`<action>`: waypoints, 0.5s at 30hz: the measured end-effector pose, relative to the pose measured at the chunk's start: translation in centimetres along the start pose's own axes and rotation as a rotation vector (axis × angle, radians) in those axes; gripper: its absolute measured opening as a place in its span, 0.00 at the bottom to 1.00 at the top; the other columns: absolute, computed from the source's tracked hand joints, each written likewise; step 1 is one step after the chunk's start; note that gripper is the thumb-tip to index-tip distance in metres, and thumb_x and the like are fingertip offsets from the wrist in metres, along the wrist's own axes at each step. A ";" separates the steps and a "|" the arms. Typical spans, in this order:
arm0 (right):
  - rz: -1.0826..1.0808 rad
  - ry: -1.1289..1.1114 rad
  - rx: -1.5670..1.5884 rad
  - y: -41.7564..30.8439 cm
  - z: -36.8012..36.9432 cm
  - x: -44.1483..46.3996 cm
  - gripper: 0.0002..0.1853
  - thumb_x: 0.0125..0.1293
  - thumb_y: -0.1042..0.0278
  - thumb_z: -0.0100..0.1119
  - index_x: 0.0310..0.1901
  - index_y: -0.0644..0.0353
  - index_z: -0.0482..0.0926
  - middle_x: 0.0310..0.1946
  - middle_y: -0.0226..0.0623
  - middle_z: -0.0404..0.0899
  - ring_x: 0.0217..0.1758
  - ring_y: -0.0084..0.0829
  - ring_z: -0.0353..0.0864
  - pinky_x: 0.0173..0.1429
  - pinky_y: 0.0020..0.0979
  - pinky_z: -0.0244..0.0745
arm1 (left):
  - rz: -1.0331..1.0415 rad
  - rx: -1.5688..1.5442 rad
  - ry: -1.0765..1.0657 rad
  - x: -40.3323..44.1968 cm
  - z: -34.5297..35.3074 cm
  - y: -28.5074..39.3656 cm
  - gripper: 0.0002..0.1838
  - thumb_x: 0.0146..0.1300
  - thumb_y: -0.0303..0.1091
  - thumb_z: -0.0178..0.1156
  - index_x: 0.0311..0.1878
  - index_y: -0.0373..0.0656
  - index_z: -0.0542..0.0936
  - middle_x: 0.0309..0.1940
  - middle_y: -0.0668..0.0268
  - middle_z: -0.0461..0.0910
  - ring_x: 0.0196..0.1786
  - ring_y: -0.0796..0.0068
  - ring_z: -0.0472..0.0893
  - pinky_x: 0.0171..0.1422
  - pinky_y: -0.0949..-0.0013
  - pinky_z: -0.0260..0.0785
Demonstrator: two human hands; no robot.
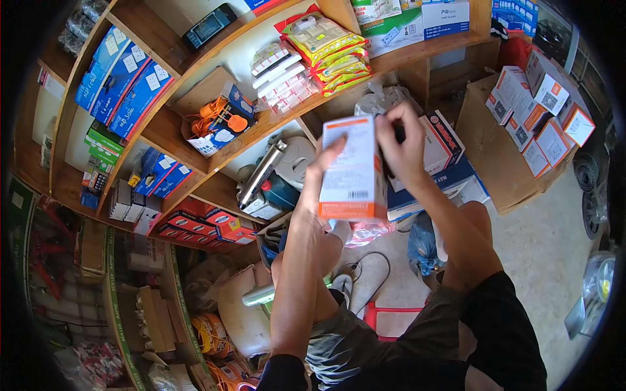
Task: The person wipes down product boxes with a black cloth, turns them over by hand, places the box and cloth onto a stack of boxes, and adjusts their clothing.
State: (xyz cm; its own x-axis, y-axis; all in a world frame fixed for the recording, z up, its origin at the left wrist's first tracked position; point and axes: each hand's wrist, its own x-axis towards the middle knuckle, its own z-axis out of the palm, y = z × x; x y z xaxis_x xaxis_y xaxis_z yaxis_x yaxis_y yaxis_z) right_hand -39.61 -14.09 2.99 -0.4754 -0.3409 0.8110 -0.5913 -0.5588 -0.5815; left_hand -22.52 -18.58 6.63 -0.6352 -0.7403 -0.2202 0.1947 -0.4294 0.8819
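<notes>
A white box with orange edges and a barcode (347,173) is held up in front of the shelves, its printed side facing the camera. My left hand (324,171) grips it along its left side, thumb on the printed face. At the box's upper right is my right hand (405,140), its fingers curled closed; what they hold, if anything, is hidden. Behind the hands lie a clear plastic bag (381,98) and a red, white and black box (445,140).
Wooden shelves (235,144) with packets and boxes curve across the left and top. On the right, a cardboard carton (486,159) bears several white and orange boxes (538,98). Below are a red stool (373,319) and a blue bag (424,242).
</notes>
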 end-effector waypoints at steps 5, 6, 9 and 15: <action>-0.079 -0.082 0.137 -1.8 0.7 0.1 0.10 0.65 0.75 0.64 0.31 0.62 0.71 0.25 0.37 0.71 0.28 0.31 0.72 0.35 0.34 0.67 | -0.068 -0.079 -0.123 -0.1 -0.8 1.1 0.28 0.65 0.53 0.67 0.59 0.41 0.80 0.45 0.61 0.85 0.44 0.69 0.85 0.50 0.61 0.79; -0.024 -0.013 0.067 0.2 0.6 0.2 0.09 0.67 0.75 0.63 0.32 0.62 0.71 0.26 0.37 0.71 0.27 0.30 0.72 0.35 0.32 0.67 | -0.084 -0.023 -0.104 -1.0 -0.1 1.5 0.27 0.66 0.52 0.67 0.59 0.41 0.80 0.45 0.61 0.85 0.45 0.69 0.85 0.51 0.61 0.79; 0.079 0.036 0.077 0.8 0.2 0.3 0.09 0.66 0.76 0.63 0.31 0.62 0.71 0.26 0.38 0.72 0.29 0.33 0.72 0.36 0.34 0.67 | 0.036 -0.005 -0.049 -0.7 0.7 0.0 0.27 0.67 0.51 0.66 0.59 0.39 0.80 0.43 0.59 0.85 0.44 0.68 0.85 0.51 0.62 0.79; -0.097 -0.049 0.134 -1.2 0.2 0.9 0.10 0.69 0.75 0.59 0.31 0.63 0.69 0.27 0.39 0.70 0.29 0.34 0.71 0.37 0.35 0.66 | -0.044 0.029 -0.096 -0.1 0.1 0.5 0.32 0.64 0.57 0.67 0.59 0.38 0.80 0.42 0.59 0.86 0.42 0.67 0.86 0.50 0.62 0.79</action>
State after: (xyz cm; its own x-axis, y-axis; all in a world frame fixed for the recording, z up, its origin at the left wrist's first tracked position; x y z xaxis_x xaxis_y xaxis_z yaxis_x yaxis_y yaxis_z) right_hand -39.23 -13.87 4.47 -0.3864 -0.3151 0.8669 -0.5391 -0.6854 -0.4894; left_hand -22.43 -18.66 7.11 -0.7116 -0.6675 -0.2194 0.1438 -0.4441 0.8844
